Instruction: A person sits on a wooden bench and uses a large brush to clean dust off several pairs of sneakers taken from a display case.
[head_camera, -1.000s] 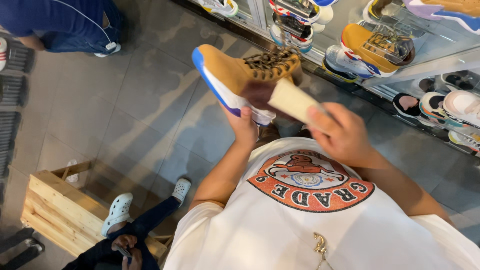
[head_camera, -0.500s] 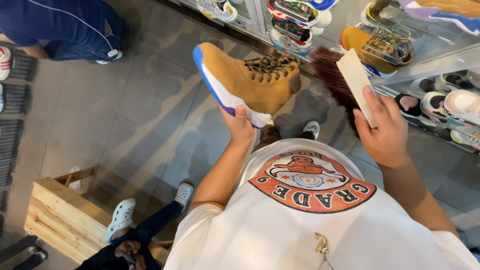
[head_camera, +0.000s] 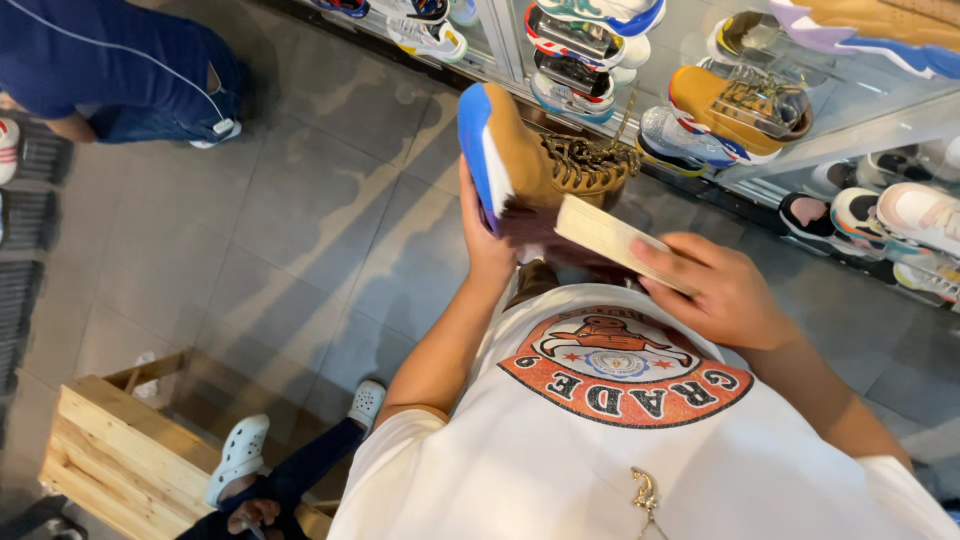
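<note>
Overhead, the grey tiled floor (head_camera: 300, 200) fills the left half of the view and offers the widest open room, bounded on the far side by the glass display shelves (head_camera: 860, 120) packed with sneakers and, near the lower left, by a pale wooden crate (head_camera: 110, 460). Another person in dark blue clothes (head_camera: 120, 60) crouches at the upper left, well apart from the work, and someone's legs in white clogs (head_camera: 240, 460) stretch out just beside the crate.

Closer in, the tan boot (head_camera: 530, 160) with its blue and white sole is held up in front of the chest, toe pointing away and sole turned to the left. The left hand (head_camera: 487, 245) is closed around its heel end from below. The right hand (head_camera: 715, 290) grips a brush (head_camera: 600, 235) by its pale wooden back, fingers wrapped over it, with the dark bristles pressed against the boot's near side close to the sole.

Judging by this, brushing is under way on that side panel; the suede shows no clear line between brushed and unbrushed parts, so how much is left cannot be told. The laces and upper sit close to the shelf edge (head_camera: 760, 170), leaving little slack on the right, while the floor side is free for turning the boot.
</note>
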